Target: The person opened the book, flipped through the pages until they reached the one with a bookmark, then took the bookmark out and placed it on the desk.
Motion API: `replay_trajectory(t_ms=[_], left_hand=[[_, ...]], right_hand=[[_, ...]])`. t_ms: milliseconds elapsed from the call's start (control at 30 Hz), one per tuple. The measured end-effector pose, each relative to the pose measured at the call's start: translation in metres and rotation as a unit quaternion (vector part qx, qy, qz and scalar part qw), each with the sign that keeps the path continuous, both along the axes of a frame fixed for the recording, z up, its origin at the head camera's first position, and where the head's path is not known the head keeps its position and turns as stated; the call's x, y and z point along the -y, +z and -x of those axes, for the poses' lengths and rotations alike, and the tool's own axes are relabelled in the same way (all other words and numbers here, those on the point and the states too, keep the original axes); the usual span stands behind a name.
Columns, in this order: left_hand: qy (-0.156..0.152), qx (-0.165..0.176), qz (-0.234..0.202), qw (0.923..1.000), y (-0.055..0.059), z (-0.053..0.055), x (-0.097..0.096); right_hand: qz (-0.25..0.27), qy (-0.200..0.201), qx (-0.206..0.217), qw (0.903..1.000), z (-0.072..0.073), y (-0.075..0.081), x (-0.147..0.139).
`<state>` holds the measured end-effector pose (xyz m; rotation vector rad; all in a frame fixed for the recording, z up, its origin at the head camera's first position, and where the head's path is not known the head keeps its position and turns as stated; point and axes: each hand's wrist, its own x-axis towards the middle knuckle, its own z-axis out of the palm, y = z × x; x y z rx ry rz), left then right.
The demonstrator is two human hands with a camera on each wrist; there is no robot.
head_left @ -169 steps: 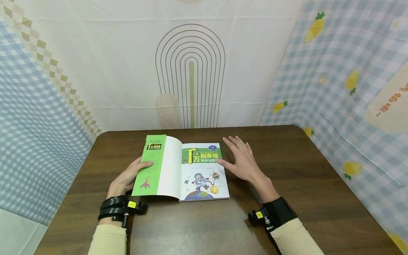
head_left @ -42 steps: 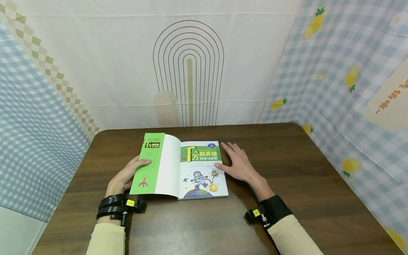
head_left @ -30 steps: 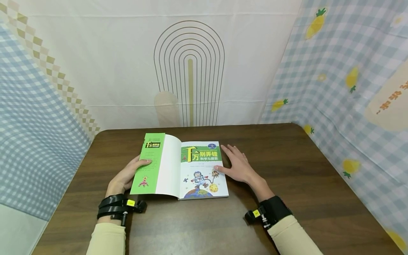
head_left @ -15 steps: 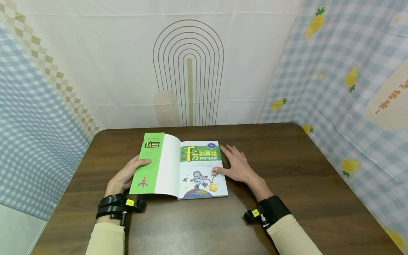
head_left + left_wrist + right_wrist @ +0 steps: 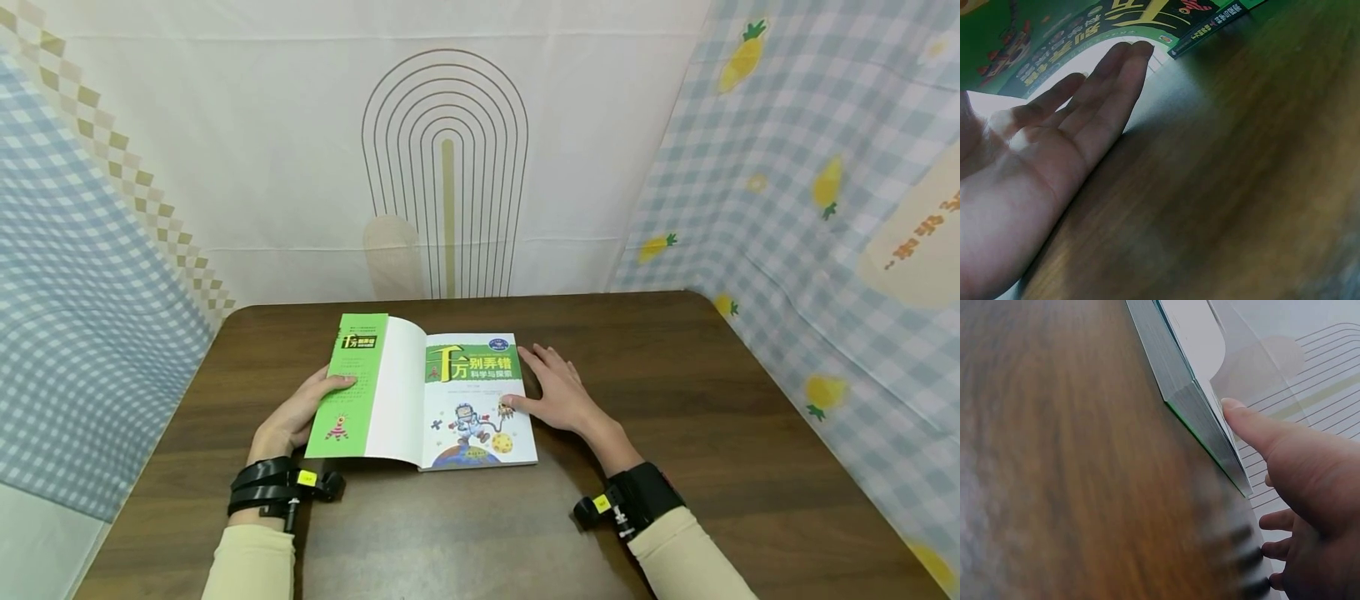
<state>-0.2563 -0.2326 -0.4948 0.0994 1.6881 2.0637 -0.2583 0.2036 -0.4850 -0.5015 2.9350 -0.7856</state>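
Green-and-white, the open paper book (image 5: 408,396) lies between my left hand (image 5: 291,417), which holds its green cover flap (image 5: 354,408) between thumb and fingers, and my spread right hand (image 5: 564,398), thumb touching the printed page (image 5: 467,408).

A cloth-lined corner set up for recording; whether in a home or an office cannot be told. A white cloth (image 5: 262,150) hangs beyond the wooden table (image 5: 750,467), a blue checked cloth (image 5: 82,292) at left, a fruit-print cloth (image 5: 780,242) at right, and wrist cameras (image 5: 330,486) are worn.
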Motion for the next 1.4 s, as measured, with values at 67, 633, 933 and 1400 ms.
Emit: replay_trajectory(t_ms=[67, 633, 933, 1400], left_hand=[[-0.002, -0.002, 0.000, 1.0000, -0.0001, 0.0002, -0.0001], [-0.002, -0.005, 0.011, 0.9999, 0.0031, 0.0010, -0.0017], [0.013, -0.002, 0.013, 0.9998, 0.0043, 0.0030, -0.0020], [0.004, 0.002, 0.004, 1.0000, 0.0021, 0.0009, -0.0010]], right_hand=[[-0.002, 0.001, 0.000, 1.0000, -0.0004, 0.0003, 0.0000], [-0.026, 0.017, 0.004, 0.9995, 0.0009, -0.0021, -0.0022], [-0.024, 0.021, 0.005, 0.9995, 0.0027, 0.0003, -0.0026], [-0.026, 0.022, 0.010, 0.9994, -0.0002, 0.0004, -0.0021]])
